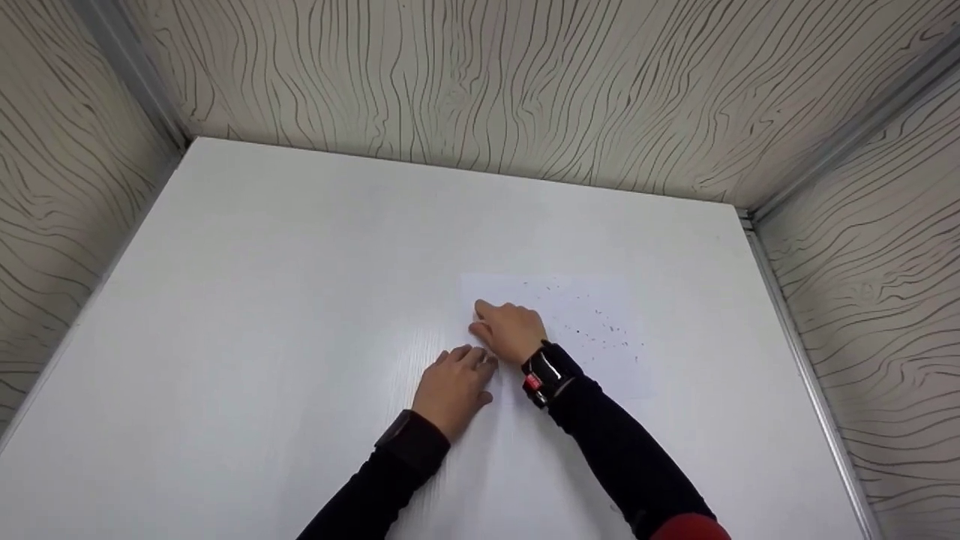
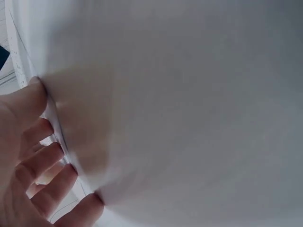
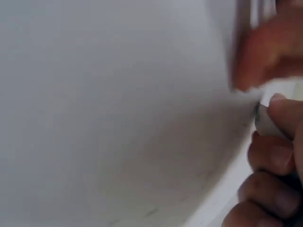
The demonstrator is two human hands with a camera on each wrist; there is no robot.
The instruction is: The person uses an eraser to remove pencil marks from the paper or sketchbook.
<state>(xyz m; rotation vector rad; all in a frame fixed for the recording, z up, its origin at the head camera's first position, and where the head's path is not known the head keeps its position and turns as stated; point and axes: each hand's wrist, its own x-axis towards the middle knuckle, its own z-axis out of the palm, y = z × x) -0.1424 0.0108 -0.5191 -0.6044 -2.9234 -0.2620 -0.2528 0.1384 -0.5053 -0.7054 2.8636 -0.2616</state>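
A white sheet of paper (image 1: 551,307) lies flat on the white tabletop, sprinkled with small dark specks like eraser crumbs. My right hand (image 1: 512,334) is over the sheet's left part. In the right wrist view, the curled fingers (image 3: 262,189) and thumb pinch a small whitish eraser (image 3: 266,124), mostly hidden by the hand, with a dark smudge at its end. Below and left of it, my left hand (image 1: 450,386) rests with spread, slightly bent fingers at the sheet's lower left. Its fingertips (image 2: 90,208) touch the white surface in the left wrist view.
The white tabletop (image 1: 300,300) stretches around the paper. Panels with a wood-grain pattern (image 1: 465,82) stand at the back and both sides, joined by grey metal corner posts (image 1: 131,67). Black bands (image 1: 551,371) are on both wrists, over black sleeves.
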